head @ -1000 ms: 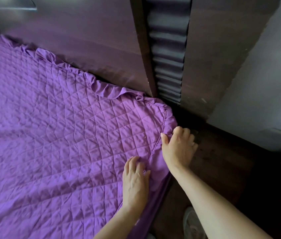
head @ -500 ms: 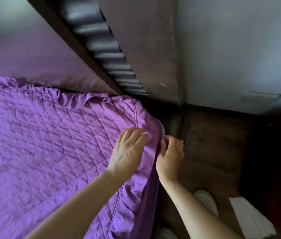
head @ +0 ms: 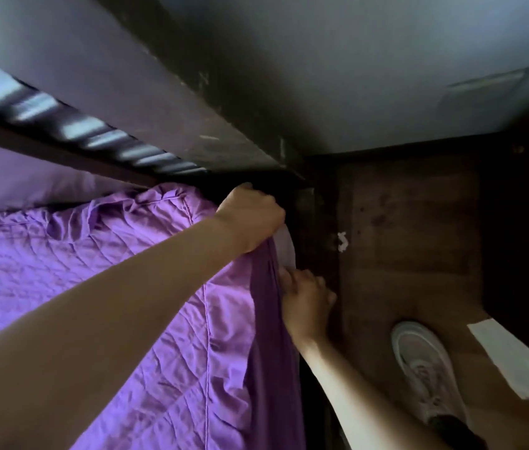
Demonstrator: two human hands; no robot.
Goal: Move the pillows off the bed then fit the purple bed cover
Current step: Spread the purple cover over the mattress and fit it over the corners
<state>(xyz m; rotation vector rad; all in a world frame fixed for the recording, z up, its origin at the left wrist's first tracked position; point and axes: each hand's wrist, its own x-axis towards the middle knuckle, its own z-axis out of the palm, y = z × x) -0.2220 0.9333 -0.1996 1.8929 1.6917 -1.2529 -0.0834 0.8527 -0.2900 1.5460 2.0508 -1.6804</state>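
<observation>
Purple quilted cloth fills the lower left of the frame: the purple bed cover (head: 100, 254) lies over the bed, and its corner sits in the middle of the frame, close under the dark wooden bed frame (head: 211, 131) that runs from the upper left. Half a second ago my left hand (head: 250, 219) rested on top of that corner with its fingers only loosely bent; now it is clenched into a fist around the corner cloth, which it holds bunched and drawn up toward the frame. The corner, which lay flat with its ruffle spread, is crumpled into folds, and a pale strip of mattress (head: 285, 246) shows just right of my fist where the cover has come away. From the fist the darker skirt (head: 266, 352) hangs straight down to the bottom edge. My right hand (head: 308, 302) was up at the corner's edge before; it now sits lower, right of centre, beside the bed, with its thumb against the skirt and its fingers curled, and I cannot tell whether it has hold of the cloth. My left forearm crosses more of the lower left than it did. At the lower right, on the wooden floor (head: 412, 222), my white shoe (head: 422, 368) shows more fully than before, with a sheet of white paper (head: 516, 362) just right of it.
</observation>
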